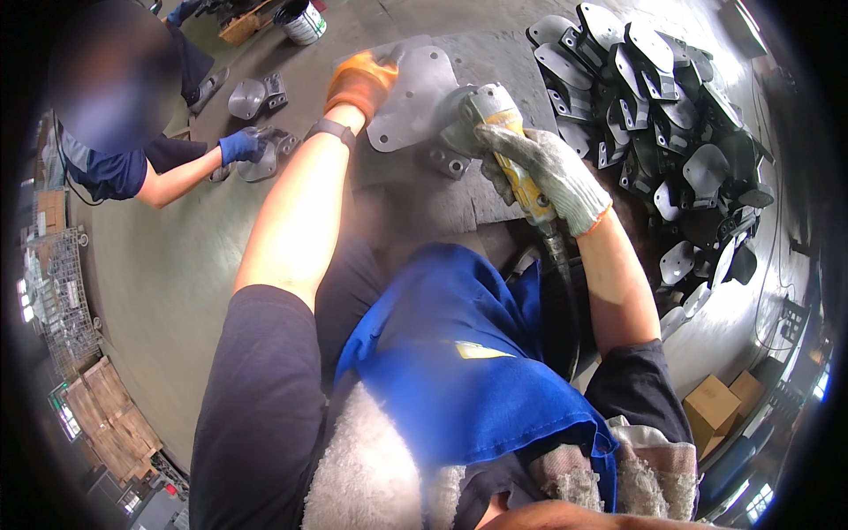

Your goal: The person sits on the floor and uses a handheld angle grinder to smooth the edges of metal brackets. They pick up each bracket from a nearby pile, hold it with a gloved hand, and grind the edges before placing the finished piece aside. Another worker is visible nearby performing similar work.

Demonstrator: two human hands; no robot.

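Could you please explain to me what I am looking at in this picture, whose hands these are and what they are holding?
There is no machine here: this is one picture from a wide-angle camera worn on a person's head, looking down at their own arms, so straight edges bend near the rim. Their left hand, in an orange glove, presses flat on a grey metal plate lying on a mat on the floor. Their right hand, in a grey knitted glove, grips a yellow-handled grinder whose head rests against that plate. To the right lies a heap of similar dark metal parts. A blue cloth covers the person's lap. At the upper left a co-worker's blue-gloved hand holds another metal part, and a paint can stands behind.
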